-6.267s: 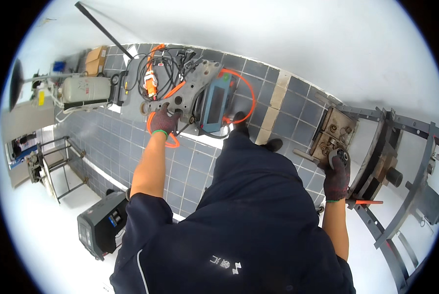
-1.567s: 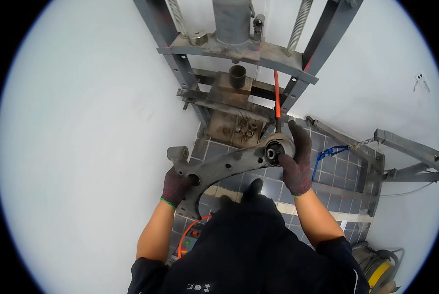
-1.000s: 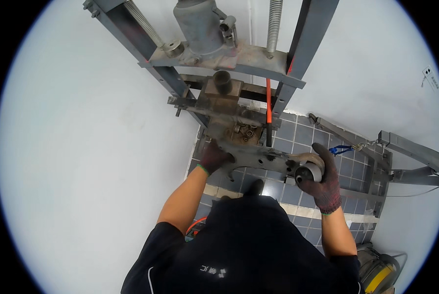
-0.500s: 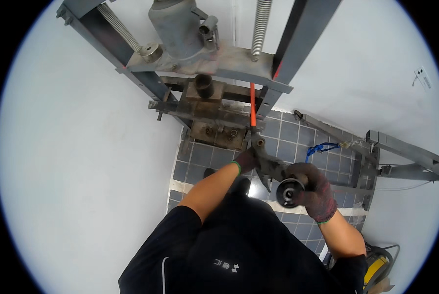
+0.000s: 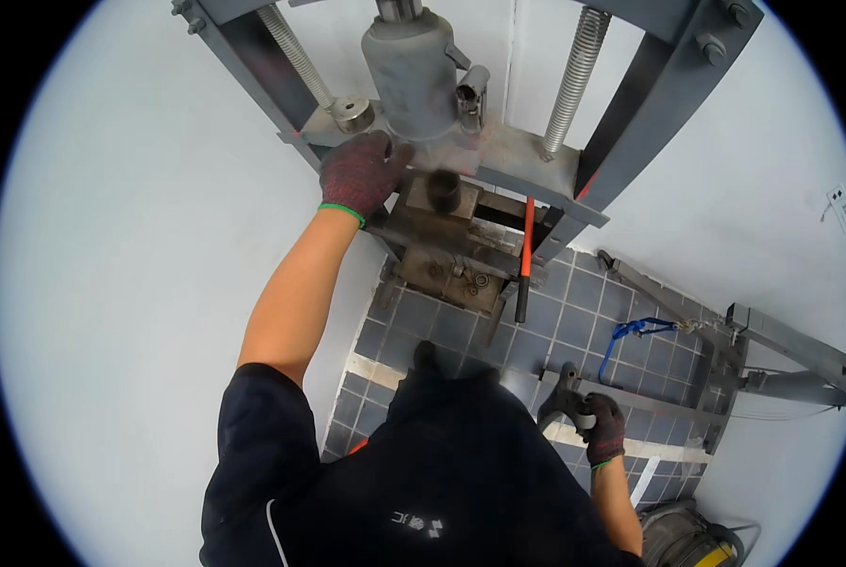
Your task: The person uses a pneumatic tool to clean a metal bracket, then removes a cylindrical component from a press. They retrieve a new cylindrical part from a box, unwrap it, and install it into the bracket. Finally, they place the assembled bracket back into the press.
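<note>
My left hand (image 5: 358,175), in a dark red knitted glove, is at the front edge of the press's crossbeam (image 5: 517,156), just below a round metal disc (image 5: 354,113). Its thumb and forefinger are apart, and I see nothing between them. Down at the right, my gloved right hand (image 5: 605,428) grips a dark curved metal arm (image 5: 563,404) by its thick round end. Below the crossbeam a short dark metal tube (image 5: 444,192) stands upright on a steel block (image 5: 432,215).
A grey bottle jack (image 5: 411,76) stands on the crossbeam between two coil springs (image 5: 579,85). An orange bar with a black end (image 5: 527,250) leans at the press's right side. Steel legs with a blue strap (image 5: 635,328) stand to the right. A rounded yellow-and-black object (image 5: 692,539) sits lower right.
My left hand has left the metal arm and gone up to the crossbeam. My right hand has carried the arm down and right, away from the press. The view has shifted.
</note>
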Tool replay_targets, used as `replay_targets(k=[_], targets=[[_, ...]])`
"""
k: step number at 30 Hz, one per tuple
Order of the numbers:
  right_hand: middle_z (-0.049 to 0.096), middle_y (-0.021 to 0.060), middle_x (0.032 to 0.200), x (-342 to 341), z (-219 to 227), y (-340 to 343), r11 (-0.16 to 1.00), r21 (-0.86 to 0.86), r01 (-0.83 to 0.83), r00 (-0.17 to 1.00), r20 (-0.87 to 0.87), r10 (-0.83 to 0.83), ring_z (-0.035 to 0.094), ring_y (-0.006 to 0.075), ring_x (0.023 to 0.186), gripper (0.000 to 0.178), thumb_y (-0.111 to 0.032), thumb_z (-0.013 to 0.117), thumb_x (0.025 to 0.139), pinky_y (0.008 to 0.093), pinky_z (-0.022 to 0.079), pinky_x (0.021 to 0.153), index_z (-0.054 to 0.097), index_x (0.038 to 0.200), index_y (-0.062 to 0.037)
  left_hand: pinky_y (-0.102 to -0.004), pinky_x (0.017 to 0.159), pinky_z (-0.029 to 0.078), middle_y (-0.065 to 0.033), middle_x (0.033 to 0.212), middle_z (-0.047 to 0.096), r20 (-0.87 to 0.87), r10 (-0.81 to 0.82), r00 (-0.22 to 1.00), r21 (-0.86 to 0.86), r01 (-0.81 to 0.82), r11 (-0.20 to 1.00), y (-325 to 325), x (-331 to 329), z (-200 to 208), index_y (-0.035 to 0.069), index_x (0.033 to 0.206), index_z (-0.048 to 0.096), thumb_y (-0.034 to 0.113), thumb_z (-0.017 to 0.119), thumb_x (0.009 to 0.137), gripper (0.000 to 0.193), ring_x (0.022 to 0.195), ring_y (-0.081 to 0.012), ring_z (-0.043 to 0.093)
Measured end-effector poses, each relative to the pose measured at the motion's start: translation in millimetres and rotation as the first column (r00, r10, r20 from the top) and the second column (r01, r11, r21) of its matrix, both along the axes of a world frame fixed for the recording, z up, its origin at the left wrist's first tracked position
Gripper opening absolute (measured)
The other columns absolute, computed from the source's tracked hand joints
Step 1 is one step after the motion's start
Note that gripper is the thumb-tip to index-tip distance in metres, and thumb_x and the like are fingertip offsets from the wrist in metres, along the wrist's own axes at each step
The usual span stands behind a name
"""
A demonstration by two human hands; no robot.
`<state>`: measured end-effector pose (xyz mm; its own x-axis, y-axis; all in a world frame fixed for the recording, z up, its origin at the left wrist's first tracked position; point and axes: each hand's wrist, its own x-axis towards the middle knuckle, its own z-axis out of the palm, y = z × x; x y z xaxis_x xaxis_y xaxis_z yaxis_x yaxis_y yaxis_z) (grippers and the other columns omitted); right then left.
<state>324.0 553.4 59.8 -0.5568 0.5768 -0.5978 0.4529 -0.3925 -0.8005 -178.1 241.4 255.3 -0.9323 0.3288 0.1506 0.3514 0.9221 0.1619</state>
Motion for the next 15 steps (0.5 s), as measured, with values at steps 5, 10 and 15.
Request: replay_targets(k=[5, 10, 15], targets=[[0.073, 0.0078, 0.085, 53.1, -66.2, 10.4, 0.997, -0.010, 0.073, 0.982, 0.176, -0.070, 0.065, 0.0174, 0.059, 0.042, -0.044, 0.080, 0.090, 0.0296, 0.048, 0.046, 0.076, 0.109, -0.0061, -0.0522, 0.099, 0.055, -0.0194, 0.116, 0.075, -0.131, -0.365, 0.922, -0.243, 0.327, 0.913, -7.9, -18.4, -14.2, 0.009, 0.123, 0.073, 0.037, 0.054, 0.108, 0.037, 0.115, -0.0399, 0.072], [0.071, 0.0090, 0.078, 104.6, -124.7, 22.0, 0.986, -0.060, 0.156, 0.961, 0.239, -0.138, 0.062, 0.0185, 0.051, 0.042, -0.043, 0.080, 0.090, 0.0296, 0.044, 0.043, 0.074, 0.108, -0.0053, -0.0493, 0.085, 0.058, -0.0186, 0.099, 0.073, -0.210, -0.333, 0.919, -0.094, 0.320, 0.943, -20.6, -49.6, -63.5, 0.008, 0.112, 0.070, 0.028, 0.057, 0.108, 0.025, 0.099, -0.0375, 0.073], [0.069, 0.0075, 0.071, 136.7, -159.9, 20.0, 0.983, -0.058, 0.176, 0.953, 0.259, -0.155, 0.059, 0.0176, 0.047, 0.038, -0.043, 0.080, 0.091, 0.0304, 0.040, 0.040, 0.072, 0.102, -0.0070, -0.0392, 0.053, 0.046, -0.0056, 0.063, 0.053, 0.657, -0.419, 0.626, 0.731, -0.664, 0.155, 2.2, -26.7, -53.6, 0.009, 0.097, 0.064, 0.031, 0.052, 0.115, 0.031, 0.055, -0.0213, 0.052]])
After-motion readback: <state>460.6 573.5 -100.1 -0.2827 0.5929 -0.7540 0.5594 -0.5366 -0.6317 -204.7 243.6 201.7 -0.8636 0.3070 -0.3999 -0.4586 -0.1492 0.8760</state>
